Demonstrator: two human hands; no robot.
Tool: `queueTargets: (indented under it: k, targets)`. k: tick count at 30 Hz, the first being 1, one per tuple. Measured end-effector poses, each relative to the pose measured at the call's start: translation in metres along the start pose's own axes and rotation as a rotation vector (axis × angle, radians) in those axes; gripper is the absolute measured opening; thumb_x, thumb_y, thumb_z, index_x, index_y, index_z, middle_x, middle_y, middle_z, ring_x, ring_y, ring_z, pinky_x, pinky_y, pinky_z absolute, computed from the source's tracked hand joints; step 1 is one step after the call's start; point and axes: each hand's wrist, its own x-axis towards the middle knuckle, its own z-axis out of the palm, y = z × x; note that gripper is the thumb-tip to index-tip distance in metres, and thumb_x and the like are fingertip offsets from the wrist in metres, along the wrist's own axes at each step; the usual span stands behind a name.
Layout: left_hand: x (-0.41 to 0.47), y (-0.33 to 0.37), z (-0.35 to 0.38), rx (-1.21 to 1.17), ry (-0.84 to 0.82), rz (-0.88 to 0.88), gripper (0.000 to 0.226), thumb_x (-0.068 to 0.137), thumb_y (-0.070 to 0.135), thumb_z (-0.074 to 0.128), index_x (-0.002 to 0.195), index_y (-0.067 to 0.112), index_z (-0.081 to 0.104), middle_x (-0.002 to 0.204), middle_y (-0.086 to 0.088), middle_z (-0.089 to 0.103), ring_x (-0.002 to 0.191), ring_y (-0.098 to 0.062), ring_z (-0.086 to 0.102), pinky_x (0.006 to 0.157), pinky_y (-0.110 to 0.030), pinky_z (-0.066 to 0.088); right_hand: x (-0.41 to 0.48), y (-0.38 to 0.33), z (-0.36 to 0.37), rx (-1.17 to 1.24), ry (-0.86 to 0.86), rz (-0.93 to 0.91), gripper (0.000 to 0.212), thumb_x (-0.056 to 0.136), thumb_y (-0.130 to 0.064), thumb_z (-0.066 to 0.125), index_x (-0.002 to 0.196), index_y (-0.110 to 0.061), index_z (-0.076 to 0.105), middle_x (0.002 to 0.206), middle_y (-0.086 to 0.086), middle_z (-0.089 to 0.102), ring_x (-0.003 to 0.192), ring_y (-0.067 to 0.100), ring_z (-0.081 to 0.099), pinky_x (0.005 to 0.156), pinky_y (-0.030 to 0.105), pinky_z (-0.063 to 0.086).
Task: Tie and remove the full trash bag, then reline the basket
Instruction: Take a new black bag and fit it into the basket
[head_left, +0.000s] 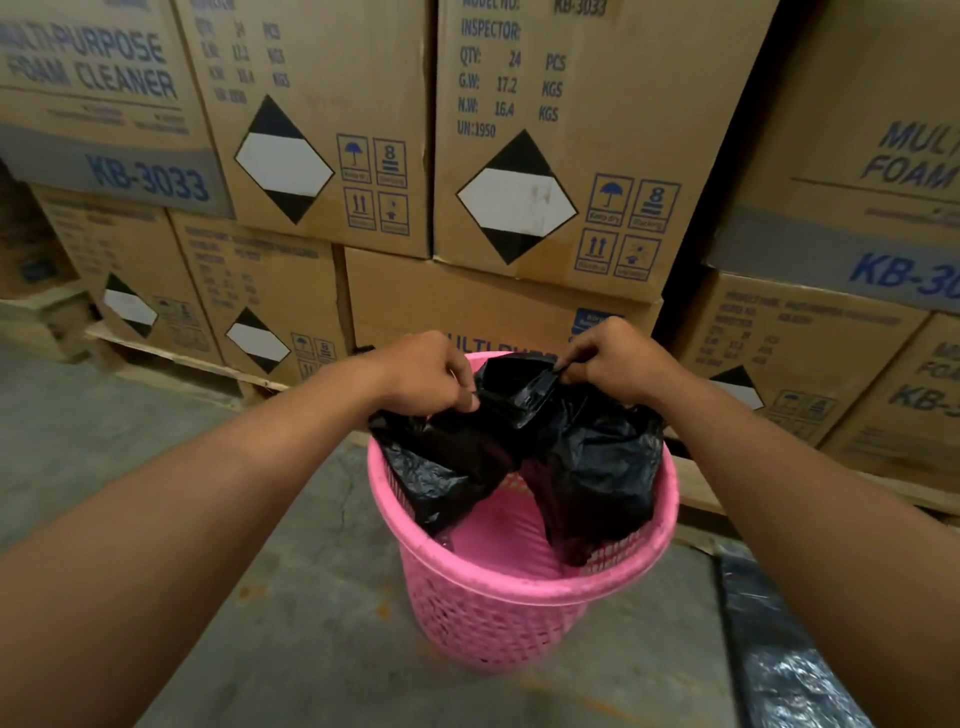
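Head view: black bag (587, 457) hangs inside pink basket (498, 608).

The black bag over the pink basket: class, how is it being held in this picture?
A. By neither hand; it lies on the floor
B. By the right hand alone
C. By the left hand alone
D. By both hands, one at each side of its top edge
D: the left hand and the right hand each pinch the top of the black bag, which hangs into the pink basket.

left hand (423, 374) fisted, right hand (615, 361) pinching, arms outstretched
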Motion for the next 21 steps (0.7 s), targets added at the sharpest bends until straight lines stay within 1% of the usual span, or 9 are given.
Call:
queueTargets:
  k: [2,7,9,11,12,14,17,18,21]
  targets:
    - [0.006,0.002,0.002,0.028,0.002,-0.033,0.006,0.081,0.023,0.079,0.078,0.022,0.074,0.071,0.009,0.066,0.067,-0.008,0.059,0.06,-0.021,0.04,0.0,0.006,0.005,0.041,-0.002,-0.033,0.01,0.084,-0.011,0.079,0.086,-0.021,0.079,0.068,-0.01,0.066,0.06,-0.005,0.06,0.05,0.008,0.037]
    - [0.018,0.002,0.023,-0.01,0.119,-0.112,0.01,0.075,0.019,0.084,0.081,0.017,0.078,0.064,0.009,0.065,0.058,-0.002,0.055,0.054,-0.017,0.038,0.004,0.031,0.007,0.206,-0.082,-0.028,0.028,0.082,0.004,0.075,0.104,-0.013,0.073,0.077,0.004,0.076,0.077,0.014,0.068,0.075,0.027,0.048]
    - [0.025,0.001,0.035,-0.026,0.158,-0.152,0.014,0.073,0.016,0.085,0.084,0.015,0.076,0.066,0.011,0.06,0.061,-0.001,0.051,0.052,-0.014,0.036,0.008,0.035,0.0,0.251,-0.133,-0.031,0.032,0.082,0.006,0.075,0.108,-0.013,0.073,0.075,0.002,0.075,0.074,0.009,0.067,0.076,0.022,0.048]
    - [0.033,0.0,0.048,-0.114,0.128,-0.196,0.022,0.072,0.009,0.084,0.088,0.013,0.069,0.073,0.004,0.059,0.066,-0.01,0.053,0.05,-0.012,0.037,0.013,0.037,-0.008,0.306,-0.193,-0.044,0.035,0.082,0.009,0.074,0.11,-0.012,0.072,0.071,-0.002,0.073,0.068,0.003,0.067,0.073,0.018,0.047]
    - [0.036,0.0,0.053,-0.186,0.093,-0.224,0.031,0.071,0.004,0.083,0.092,0.014,0.063,0.081,0.0,0.06,0.073,-0.015,0.055,0.054,-0.012,0.041,0.015,0.038,-0.012,0.339,-0.228,-0.051,0.036,0.081,0.01,0.074,0.11,-0.012,0.071,0.07,-0.002,0.073,0.068,0.002,0.068,0.072,0.017,0.046]
    - [0.045,-0.003,0.061,-0.312,0.015,-0.273,0.053,0.061,0.002,0.083,0.104,0.016,0.054,0.099,-0.007,0.066,0.092,-0.024,0.062,0.077,-0.023,0.051,0.019,0.041,-0.018,0.391,-0.272,-0.069,0.038,0.081,0.01,0.075,0.11,-0.013,0.071,0.073,-0.001,0.075,0.072,0.003,0.07,0.073,0.017,0.048]
    - [0.054,-0.005,0.066,-0.276,-0.085,-0.312,0.08,0.046,0.019,0.082,0.122,0.024,0.059,0.117,-0.008,0.071,0.106,-0.028,0.068,0.094,-0.045,0.056,0.023,0.043,-0.025,0.408,-0.287,-0.08,0.031,0.08,0.005,0.078,0.102,-0.016,0.075,0.076,-0.002,0.078,0.08,0.008,0.072,0.078,0.023,0.052]
    - [0.055,-0.004,0.065,-0.259,-0.096,-0.3,0.079,0.048,0.019,0.084,0.124,0.023,0.063,0.117,-0.007,0.072,0.106,-0.028,0.069,0.094,-0.045,0.056,0.025,0.045,-0.025,0.375,-0.283,-0.076,0.027,0.079,0.003,0.08,0.099,-0.016,0.077,0.077,-0.001,0.079,0.084,0.011,0.073,0.081,0.026,0.053]
    - [0.053,0.004,0.053,-0.086,-0.029,-0.24,0.042,0.067,0.007,0.085,0.107,0.014,0.075,0.099,-0.007,0.076,0.093,-0.024,0.07,0.087,-0.034,0.057,0.031,0.051,-0.024,0.246,-0.247,-0.056,0.016,0.076,-0.007,0.085,0.087,-0.018,0.081,0.081,0.001,0.079,0.092,0.02,0.073,0.088,0.033,0.053]
